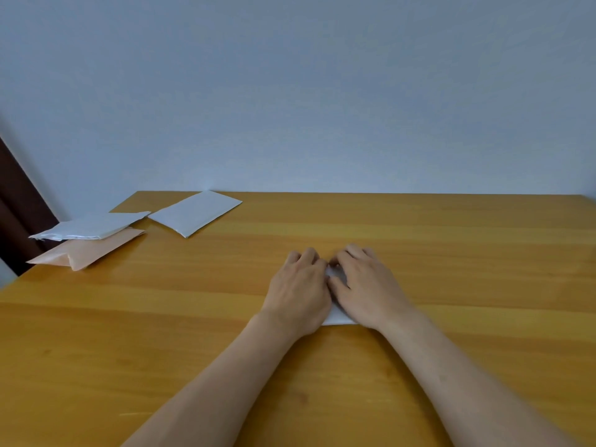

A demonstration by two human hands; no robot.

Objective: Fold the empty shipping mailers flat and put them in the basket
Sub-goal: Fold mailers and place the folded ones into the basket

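A small white mailer (pixel 337 312) lies on the wooden table (pixel 193 317) near the middle, mostly hidden under both hands. My left hand (pixel 298 293) and my right hand (pixel 364 283) lie side by side, palms down, pressing on it with fingers pointing away from me. Only a narrow white strip shows between and below the hands. Another white mailer (pixel 195 212) lies flat at the far left. A crumpled white mailer (pixel 92 226) rests on top of a peach one (pixel 88 250) at the table's left edge. No basket is in view.
A pale blue-grey wall (pixel 322 91) rises behind the table's far edge. A dark brown strip (pixel 17 201) stands at the far left beside the table corner.
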